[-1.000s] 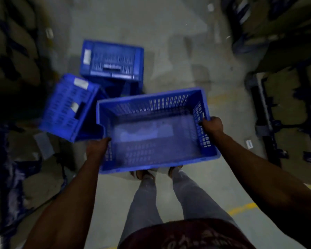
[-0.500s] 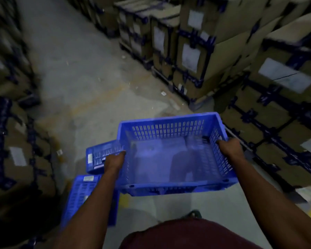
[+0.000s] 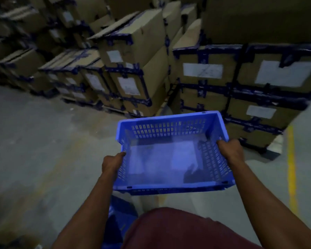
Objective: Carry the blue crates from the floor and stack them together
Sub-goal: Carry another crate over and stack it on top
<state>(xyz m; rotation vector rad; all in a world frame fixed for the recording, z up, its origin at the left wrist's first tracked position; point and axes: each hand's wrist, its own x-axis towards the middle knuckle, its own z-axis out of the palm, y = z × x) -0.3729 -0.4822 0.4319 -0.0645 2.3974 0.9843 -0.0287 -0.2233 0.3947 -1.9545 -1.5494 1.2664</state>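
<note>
The left hand (image 3: 113,163) grips the left wall of a blue crate (image 3: 170,159) and the right hand (image 3: 231,151) grips its right wall, holding it open side up, clear of the floor (image 3: 34,150). Below the crate, by the left forearm, part of another blue crate (image 3: 118,218) shows. Beyond the held crate stand stacked cardboard boxes (image 3: 214,87); right of it runs a yellow floor line (image 3: 291,168).

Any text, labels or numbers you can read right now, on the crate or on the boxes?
None can be read.
Cardboard boxes: white labels, print too blurred to read.
Blue crate, held by left hand and right hand: no lettering visible.
Floor: plain yellow line, no words.
</note>
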